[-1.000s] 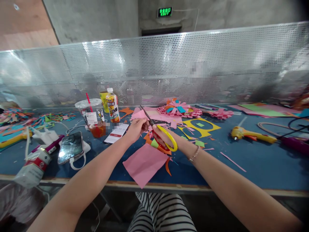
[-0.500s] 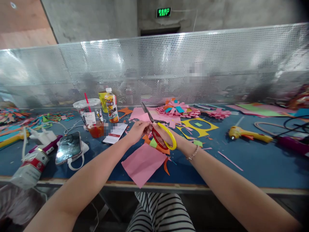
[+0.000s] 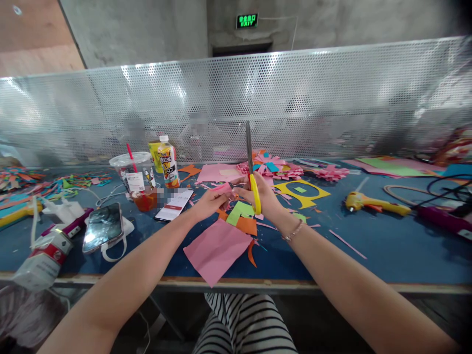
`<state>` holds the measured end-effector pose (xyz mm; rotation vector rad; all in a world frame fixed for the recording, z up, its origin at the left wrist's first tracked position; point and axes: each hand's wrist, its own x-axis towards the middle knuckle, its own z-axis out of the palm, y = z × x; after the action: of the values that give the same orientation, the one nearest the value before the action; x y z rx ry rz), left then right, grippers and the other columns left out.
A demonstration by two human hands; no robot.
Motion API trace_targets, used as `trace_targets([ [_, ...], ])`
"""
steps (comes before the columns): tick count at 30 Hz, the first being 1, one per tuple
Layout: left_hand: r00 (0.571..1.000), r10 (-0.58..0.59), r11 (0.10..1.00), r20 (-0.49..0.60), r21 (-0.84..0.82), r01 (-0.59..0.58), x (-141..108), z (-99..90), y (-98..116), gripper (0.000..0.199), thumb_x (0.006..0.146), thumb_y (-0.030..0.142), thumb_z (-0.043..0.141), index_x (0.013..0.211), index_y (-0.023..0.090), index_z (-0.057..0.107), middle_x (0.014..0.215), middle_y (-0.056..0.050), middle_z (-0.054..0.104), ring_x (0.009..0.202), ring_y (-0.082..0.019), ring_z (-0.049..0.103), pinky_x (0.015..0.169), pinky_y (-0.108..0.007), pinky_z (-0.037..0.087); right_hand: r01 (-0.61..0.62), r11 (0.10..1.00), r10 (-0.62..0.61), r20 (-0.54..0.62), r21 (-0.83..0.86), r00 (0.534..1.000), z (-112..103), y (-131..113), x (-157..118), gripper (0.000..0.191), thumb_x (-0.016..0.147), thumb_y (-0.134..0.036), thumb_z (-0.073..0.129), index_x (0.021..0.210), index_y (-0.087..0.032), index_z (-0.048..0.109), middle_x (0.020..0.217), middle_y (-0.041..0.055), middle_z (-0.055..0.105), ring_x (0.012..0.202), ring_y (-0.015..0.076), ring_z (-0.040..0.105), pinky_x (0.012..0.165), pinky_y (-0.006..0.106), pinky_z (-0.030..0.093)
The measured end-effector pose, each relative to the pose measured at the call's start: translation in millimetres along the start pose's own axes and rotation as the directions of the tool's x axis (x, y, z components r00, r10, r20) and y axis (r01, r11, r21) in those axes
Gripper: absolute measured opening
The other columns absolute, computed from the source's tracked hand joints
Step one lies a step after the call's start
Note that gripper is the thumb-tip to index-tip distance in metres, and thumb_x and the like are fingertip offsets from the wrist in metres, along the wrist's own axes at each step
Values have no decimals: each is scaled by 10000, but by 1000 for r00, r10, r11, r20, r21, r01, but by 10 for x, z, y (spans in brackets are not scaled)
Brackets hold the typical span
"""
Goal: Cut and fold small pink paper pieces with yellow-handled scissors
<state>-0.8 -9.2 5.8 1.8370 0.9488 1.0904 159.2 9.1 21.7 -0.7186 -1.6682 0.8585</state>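
My left hand (image 3: 210,202) pinches a small piece of pink paper (image 3: 223,189) above the middle of the table. Close to its right, my right hand (image 3: 263,192) holds scissors (image 3: 252,172) with yellow handles, their blades together and pointing up and away. Its fingertips reach toward the pink piece; whether they touch it I cannot tell. Below the hands lies a pink paper square (image 3: 217,251), with green scraps (image 3: 239,211) and an orange scrap (image 3: 247,226) beside it. Behind the hands are a pink sheet (image 3: 212,173) and a pile of fringed pink paper (image 3: 291,170).
A cup with a straw (image 3: 136,179), a bottle (image 3: 168,164) and two phones (image 3: 175,204) stand or lie to the left. A yellow glue gun (image 3: 376,204) rests at the right. A perforated metal screen (image 3: 236,108) runs along the back.
The scissors have swung upright and their blades have moved away from the paper in my left hand. My right hand has turned, with its fingers now nearer the pink piece.
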Motion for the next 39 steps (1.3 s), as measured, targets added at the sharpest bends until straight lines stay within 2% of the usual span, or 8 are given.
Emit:
trace_targets([
  [5,988,-51,991,144,-116,68,1,73,-52,289,734,391,536,655,122,606,502,-1,519,480,-93,489,518,-228,391,-6,999,4,46,43,999,43,50,-32,409,513,-298,721,727,-212,384,716,-17,550,509,87,477,460,233,400],
  [7,985,-78,987,156,-125,98,0,92,-48,288,708,392,568,644,114,611,492,-2,521,474,-94,500,510,-226,396,-19,1000,18,32,15,999,41,74,-36,398,518,-281,724,732,-206,397,716,-13,549,546,102,506,483,241,419],
  [11,998,-52,992,29,-114,55,9,84,-5,324,713,418,571,633,108,617,521,-19,564,500,-95,524,541,-227,424,-25,998,24,22,64,999,21,117,5,427,493,-283,743,705,-207,381,645,-47,511,515,88,488,484,232,410],
  [16,987,-9,985,-159,-170,-18,34,46,29,357,699,465,587,689,111,636,618,-45,640,566,-125,579,611,-266,471,-115,986,119,-26,122,993,39,1,-18,426,504,-320,743,682,-208,373,545,-79,449,381,39,350,361,196,271],
  [23,993,-84,923,-89,-382,44,61,27,-17,353,672,452,624,632,101,631,595,-69,650,549,-127,590,607,-265,470,-286,947,298,-66,146,952,44,-187,-103,348,637,-414,642,650,-213,358,403,-89,352,323,55,322,302,194,233],
  [26,994,-83,916,-73,-399,47,56,23,7,348,666,446,632,642,99,635,594,-69,647,550,-122,586,599,-258,462,-272,947,284,-46,171,958,36,-187,-107,352,641,-426,636,659,-212,357,416,-91,357,321,48,311,301,191,233],
  [31,995,-83,912,-56,-407,53,41,23,56,357,662,454,634,642,97,632,587,-63,639,541,-112,571,586,-246,449,-227,962,227,15,153,974,55,-113,-93,419,534,-379,720,675,-204,365,486,-98,390,339,27,313,324,183,238],
  [39,989,-126,883,-78,-464,76,47,33,30,379,678,460,613,589,92,596,545,-76,622,499,-125,565,555,-262,446,-223,973,225,-46,52,973,56,-44,-43,394,527,-334,716,637,-204,361,443,-108,339,344,36,299,343,196,222],
])
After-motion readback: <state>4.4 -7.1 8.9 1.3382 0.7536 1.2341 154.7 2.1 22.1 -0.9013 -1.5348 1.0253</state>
